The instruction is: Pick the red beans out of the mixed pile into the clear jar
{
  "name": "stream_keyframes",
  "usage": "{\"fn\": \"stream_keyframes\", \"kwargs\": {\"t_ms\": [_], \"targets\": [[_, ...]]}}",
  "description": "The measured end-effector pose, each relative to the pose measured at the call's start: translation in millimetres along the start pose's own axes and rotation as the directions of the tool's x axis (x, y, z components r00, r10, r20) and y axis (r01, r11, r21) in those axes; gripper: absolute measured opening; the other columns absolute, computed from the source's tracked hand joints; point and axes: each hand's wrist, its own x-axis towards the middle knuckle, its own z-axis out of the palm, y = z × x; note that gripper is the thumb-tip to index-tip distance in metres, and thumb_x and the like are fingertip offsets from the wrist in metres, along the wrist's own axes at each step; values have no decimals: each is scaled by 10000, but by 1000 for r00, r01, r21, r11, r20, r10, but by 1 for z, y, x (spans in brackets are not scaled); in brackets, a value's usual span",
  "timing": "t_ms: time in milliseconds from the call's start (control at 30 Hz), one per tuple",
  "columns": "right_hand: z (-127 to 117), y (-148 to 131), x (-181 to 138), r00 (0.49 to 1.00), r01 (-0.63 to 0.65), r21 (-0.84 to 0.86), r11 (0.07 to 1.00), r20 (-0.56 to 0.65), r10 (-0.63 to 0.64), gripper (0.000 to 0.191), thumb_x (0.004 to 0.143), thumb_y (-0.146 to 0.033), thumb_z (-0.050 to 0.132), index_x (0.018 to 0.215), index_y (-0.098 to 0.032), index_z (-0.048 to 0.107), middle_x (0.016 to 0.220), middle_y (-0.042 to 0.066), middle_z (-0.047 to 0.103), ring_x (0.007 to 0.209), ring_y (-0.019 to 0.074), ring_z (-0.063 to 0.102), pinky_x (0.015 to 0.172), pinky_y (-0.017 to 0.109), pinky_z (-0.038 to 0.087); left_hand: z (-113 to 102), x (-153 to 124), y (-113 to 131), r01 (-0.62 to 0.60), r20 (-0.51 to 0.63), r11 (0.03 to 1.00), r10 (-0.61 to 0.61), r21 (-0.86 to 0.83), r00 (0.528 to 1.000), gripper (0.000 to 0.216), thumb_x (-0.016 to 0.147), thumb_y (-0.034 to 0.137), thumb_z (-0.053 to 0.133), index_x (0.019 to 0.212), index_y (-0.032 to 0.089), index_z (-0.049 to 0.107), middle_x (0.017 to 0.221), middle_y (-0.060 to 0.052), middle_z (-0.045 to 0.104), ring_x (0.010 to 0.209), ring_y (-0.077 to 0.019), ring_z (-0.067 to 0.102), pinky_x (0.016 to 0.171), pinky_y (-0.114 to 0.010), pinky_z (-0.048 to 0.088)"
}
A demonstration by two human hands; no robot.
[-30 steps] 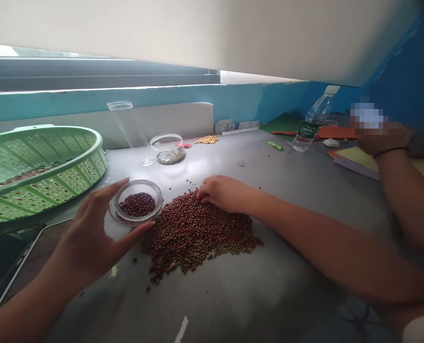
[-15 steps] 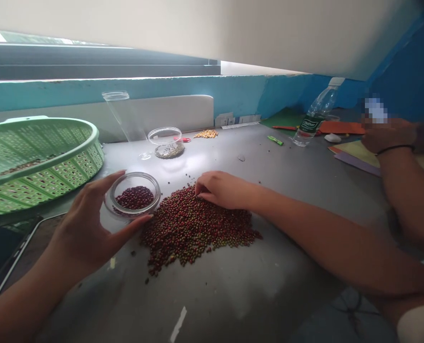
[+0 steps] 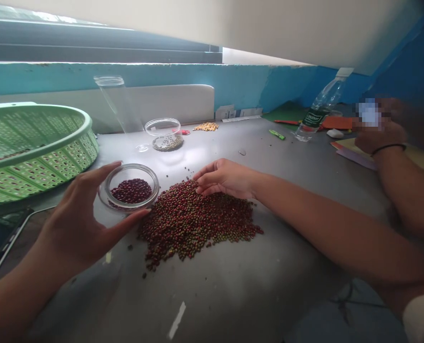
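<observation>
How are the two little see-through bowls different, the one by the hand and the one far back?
The near dish holds dark red beans; the far dish holds paler, greyish grains. The left hand cups the near dish; no hand touches the far dish. Both are clear, round and shallow, standing on the grey table.

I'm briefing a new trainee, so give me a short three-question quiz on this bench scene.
1. True or false: the left hand cups the glass dish of red beans.
2. The right hand touches: A the bean pile, B the water bottle, C the yellow grains?
3. Fill in: the green basket stands on the dish's ___ side.
Key: 1 true; 2 A; 3 left.
</observation>
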Motion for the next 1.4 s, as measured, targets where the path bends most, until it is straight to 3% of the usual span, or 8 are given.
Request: {"fn": "stream_keyframes", "kwargs": {"t_ms": [600, 867, 933, 1033, 1133, 1267, 1333, 1400], "targets": [[1, 5, 5, 999, 42, 187, 982, -14, -40, 173, 921, -103, 540, 947, -69, 707, 976, 152, 742, 921, 177, 716, 997, 334, 547, -2, 1, 6, -17, -2, 1000, 17, -1, 1000, 864, 718, 649, 671, 1432, 243, 403, 1318, -106, 590, 1203, -356, 594, 1044, -545, 503], [1, 10, 10, 976, 200, -65, 978, -72, -204, 129, 820, -73, 694, 930, -122, 742, 915, 81, 761, 874, 156, 725, 933, 343, 574, -1, 0, 7, -91, -39, 996, 92, 5, 995, 818, 728, 552, 729, 1429, 270, 415, 1311, -83, 604, 1202, -309, 599, 1064, -476, 498], [-2, 8, 6, 949, 264, -387, 883, -56, -309, 154, 834, -115, 691, 975, -125, 753, 901, 78, 767, 830, 164, 719, 894, 366, 572, -2, 0, 6, -99, -41, 995, 99, 8, 994, 821, 724, 530, 742, 1429, 271, 410, 1318, -87, 604, 1202, -306, 600, 1063, -469, 497], [1, 1, -5, 848, 365, -759, 539, 33, -528, 236, 913, -185, 614, 1109, -160, 744, 1004, 64, 770, 891, 168, 704, 911, 348, 525, -2, 1, 5, -107, -26, 994, 107, 5, 994, 830, 722, 505, 755, 1433, 272, 395, 1344, -96, 590, 1221, -311, 587, 1073, -478, 488], [31, -10, -12, 695, 429, -856, 288, 109, -711, 287, 1001, -317, 505, 1161, -225, 723, 1088, 18, 755, 944, 149, 676, 890, 294, 491, -2, 1, 6, -108, -4, 994, 108, -4, 994, 812, 730, 487, 753, 1429, 282, 394, 1356, -94, 581, 1242, -305, 573, 1087, -474, 476], [74, -31, -9, 599, 541, -833, -116, 479, -642, 261, 988, -390, 539, 1130, -267, 720, 1080, -33, 740, 1002, 164, 613, 918, 280, 437, -1, 1, 7, -56, 1, 998, 56, -30, 998, 776, 736, 538, 724, 1403, 286, 419, 1332, -95, 593, 1227, -306, 582, 1102, -479, 460], [59, -46, -11, 564, 498, -856, -140, 442, -697, 317, 975, -424, 557, 1188, -227, 683, 1241, -11, 680, 1117, 147, 577, 1000, 245, 390, 0, 0, 5, 31, -10, 999, -31, -40, 999, 798, 726, 584, 708, 1397, 268, 413, 1324, -119, 592, 1203, -333, 594, 1068, -517, 481], [9, -64, -23, 562, 309, -949, -66, 238, -792, 415, 964, -479, 550, 1272, -211, 628, 1303, 31, 640, 1204, 153, 539, 1024, 245, 368, 0, 1, 1, 153, -11, 987, -154, -48, 988, 851, 709, 632, 695, 1398, 236, 390, 1300, -155, 597, 1145, -364, 622, 989, -559, 524]]}}
